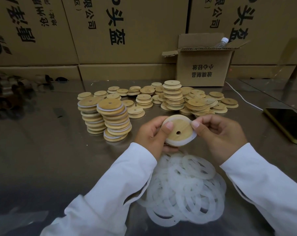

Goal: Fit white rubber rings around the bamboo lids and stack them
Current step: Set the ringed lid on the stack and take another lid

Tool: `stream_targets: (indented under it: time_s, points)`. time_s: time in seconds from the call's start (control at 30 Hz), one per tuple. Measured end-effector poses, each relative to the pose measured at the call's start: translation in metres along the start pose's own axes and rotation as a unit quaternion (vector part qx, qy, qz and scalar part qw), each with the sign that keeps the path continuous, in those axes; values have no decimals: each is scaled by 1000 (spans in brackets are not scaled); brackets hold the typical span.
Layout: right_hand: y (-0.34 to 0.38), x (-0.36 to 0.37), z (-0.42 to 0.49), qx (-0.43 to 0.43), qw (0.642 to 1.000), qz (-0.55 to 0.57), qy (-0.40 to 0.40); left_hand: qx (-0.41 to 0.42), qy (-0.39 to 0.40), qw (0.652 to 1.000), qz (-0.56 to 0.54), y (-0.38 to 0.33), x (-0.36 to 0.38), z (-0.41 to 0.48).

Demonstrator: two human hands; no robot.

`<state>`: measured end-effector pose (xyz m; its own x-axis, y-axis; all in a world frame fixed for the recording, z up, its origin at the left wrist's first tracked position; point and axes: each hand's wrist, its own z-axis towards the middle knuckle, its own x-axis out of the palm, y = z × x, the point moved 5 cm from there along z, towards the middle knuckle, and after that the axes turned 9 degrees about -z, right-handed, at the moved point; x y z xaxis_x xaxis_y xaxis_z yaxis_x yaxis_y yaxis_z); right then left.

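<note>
A round bamboo lid (177,129) with a small hole is held tilted above the table between both hands. My left hand (151,133) grips its left edge, thumb on the face. My right hand (217,132) pinches a white rubber ring (192,135) that sits partly around the lid's rim. A pile of several loose white rings (185,189) lies on the table just below my hands. Two leaning stacks of ringed lids (114,120) stand to the left. Many bare bamboo lids (173,97) lie in low stacks and heaps further back.
A steel table (50,150) carries everything. A phone (287,124) with a white cable lies at the right. An open small cardboard box (204,67) with a bottle inside stands at the back, before a wall of large cartons. Dark scraps lie at the far left.
</note>
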<state>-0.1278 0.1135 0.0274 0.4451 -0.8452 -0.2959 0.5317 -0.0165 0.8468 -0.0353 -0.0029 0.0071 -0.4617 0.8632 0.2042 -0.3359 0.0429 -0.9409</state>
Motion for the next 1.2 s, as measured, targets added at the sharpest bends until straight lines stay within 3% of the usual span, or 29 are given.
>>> stream_targets:
  time_s: [0.17,0.47,0.6,0.7,0.9,1.2]
  points:
    - [-5,2,-6,11,999,0,-42,-5,-12,1000,-4,3,5,0]
    - [-9,2,-11,42,992,-40,-109,-44,-37,992,-113,6,6,2]
    - [-9,-3,-7,35,991,-64,-109,-35,-2,998,-49,5,2,1]
    - [-3,-3,-7,0,992,-93,-90,-31,18,999,22,4,1,2]
    - [10,6,-16,-106,971,-212,-35,-23,27,997,62,6,3,0]
    - [5,5,-9,-43,990,-136,4,10,48,996,72,0,-1,3]
